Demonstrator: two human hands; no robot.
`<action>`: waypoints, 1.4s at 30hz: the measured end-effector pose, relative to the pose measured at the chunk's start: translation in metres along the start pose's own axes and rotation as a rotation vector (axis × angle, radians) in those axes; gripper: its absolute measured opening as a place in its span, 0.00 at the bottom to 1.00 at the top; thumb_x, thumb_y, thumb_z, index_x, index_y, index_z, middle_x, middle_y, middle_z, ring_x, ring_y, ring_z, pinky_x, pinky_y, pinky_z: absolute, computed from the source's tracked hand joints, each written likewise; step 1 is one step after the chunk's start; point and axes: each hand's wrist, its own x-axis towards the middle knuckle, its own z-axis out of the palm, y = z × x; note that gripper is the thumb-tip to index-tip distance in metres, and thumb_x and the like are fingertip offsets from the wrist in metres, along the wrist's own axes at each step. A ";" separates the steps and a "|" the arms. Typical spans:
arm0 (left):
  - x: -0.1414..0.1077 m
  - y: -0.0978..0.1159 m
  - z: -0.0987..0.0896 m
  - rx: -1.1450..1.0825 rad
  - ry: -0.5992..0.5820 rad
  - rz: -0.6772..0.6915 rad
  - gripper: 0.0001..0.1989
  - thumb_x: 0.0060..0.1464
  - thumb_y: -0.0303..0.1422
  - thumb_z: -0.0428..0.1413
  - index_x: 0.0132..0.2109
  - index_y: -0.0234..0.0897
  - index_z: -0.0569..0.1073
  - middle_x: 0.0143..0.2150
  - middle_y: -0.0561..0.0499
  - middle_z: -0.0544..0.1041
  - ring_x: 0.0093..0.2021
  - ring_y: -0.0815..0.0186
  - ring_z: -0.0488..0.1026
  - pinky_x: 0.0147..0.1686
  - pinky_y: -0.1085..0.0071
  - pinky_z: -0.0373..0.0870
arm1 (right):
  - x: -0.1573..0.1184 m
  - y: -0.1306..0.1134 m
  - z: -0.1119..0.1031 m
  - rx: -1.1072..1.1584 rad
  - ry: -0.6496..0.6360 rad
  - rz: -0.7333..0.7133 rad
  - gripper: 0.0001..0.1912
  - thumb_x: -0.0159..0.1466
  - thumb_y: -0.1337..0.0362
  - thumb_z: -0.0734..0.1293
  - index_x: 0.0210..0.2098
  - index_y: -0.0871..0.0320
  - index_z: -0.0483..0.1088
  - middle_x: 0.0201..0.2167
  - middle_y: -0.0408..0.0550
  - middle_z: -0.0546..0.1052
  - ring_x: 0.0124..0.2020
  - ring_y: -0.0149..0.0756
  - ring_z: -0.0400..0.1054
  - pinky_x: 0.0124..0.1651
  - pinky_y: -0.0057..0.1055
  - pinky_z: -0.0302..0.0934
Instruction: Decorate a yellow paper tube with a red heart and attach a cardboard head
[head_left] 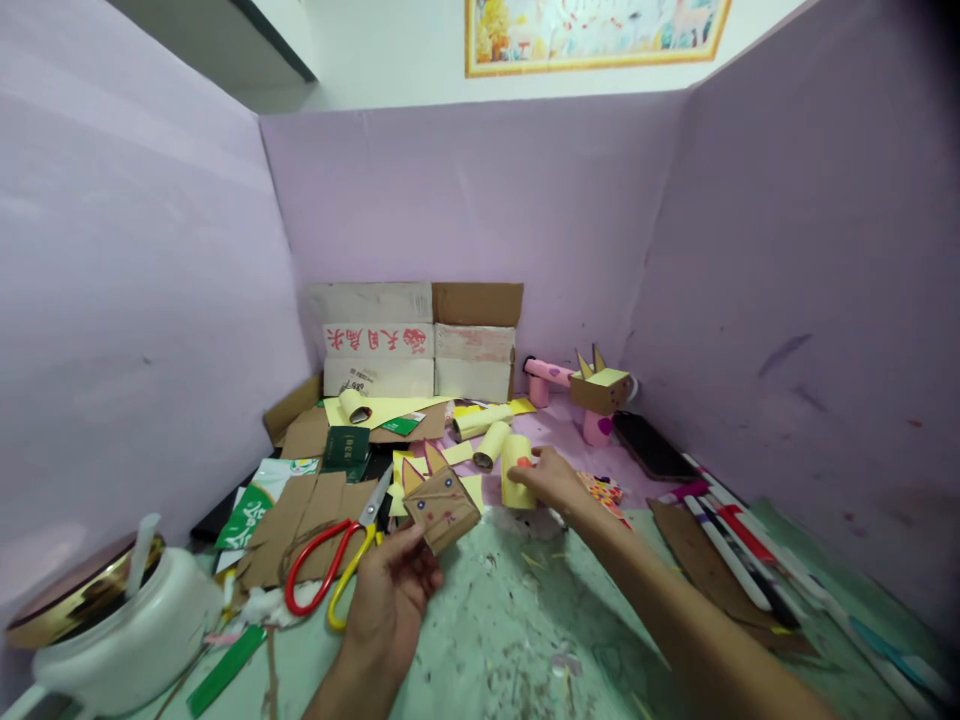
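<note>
Low in the middle of the head view, my left hand [397, 590] grips a small brown cardboard box [442, 508] by its lower left edge. The box has a drawn face and two pointed ears. To its right, my right hand [551, 480] has its fingers closed on a yellow paper tube [516, 468], which stands upright and bears an orange-red spot. The far side of the tube is hidden. Behind it lie another yellow tube [492, 445] and a longer yellow roll [480, 422]. Scissors [341, 560] with one red and one yellow handle lie left of my left hand.
A pink tube animal with a cardboard head [600, 390] stands at the back right, beside a black phone [654, 447]. Markers [726, 555] and a cardboard strip line the right side. A white pot [127, 630] stands front left, near cardboard scraps [289, 530]. A flattened carton [420, 345] leans behind.
</note>
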 end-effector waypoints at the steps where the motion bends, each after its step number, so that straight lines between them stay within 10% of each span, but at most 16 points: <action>1: 0.000 0.000 0.000 -0.002 -0.003 -0.005 0.05 0.51 0.19 0.52 0.34 0.27 0.72 0.24 0.46 0.75 0.18 0.70 0.69 0.14 0.76 0.63 | -0.010 0.003 -0.004 0.041 -0.014 -0.026 0.13 0.62 0.64 0.67 0.45 0.62 0.70 0.38 0.51 0.77 0.37 0.40 0.73 0.38 0.35 0.67; 11: -0.011 -0.007 -0.002 0.144 -0.225 0.336 0.22 0.36 0.33 0.66 0.42 0.33 0.76 0.37 0.48 0.79 0.29 0.67 0.72 0.21 0.75 0.68 | -0.116 0.031 0.026 0.380 -0.052 -0.278 0.11 0.50 0.68 0.65 0.34 0.60 0.71 0.31 0.47 0.73 0.32 0.39 0.68 0.34 0.32 0.62; 19: -0.025 -0.018 0.000 0.342 -0.446 0.537 0.35 0.40 0.36 0.66 0.57 0.35 0.70 0.50 0.42 0.78 0.51 0.49 0.74 0.47 0.62 0.72 | -0.126 0.026 0.042 0.480 -0.060 -0.338 0.14 0.48 0.73 0.64 0.36 0.59 0.68 0.30 0.45 0.74 0.31 0.36 0.67 0.32 0.29 0.59; 42: -0.029 -0.023 -0.004 0.663 -0.260 0.737 0.31 0.34 0.33 0.69 0.49 0.40 0.73 0.50 0.48 0.76 0.55 0.50 0.70 0.52 0.66 0.66 | -0.122 0.030 0.013 0.380 -0.244 -0.314 0.27 0.46 0.69 0.75 0.46 0.59 0.72 0.45 0.54 0.78 0.44 0.51 0.72 0.44 0.40 0.64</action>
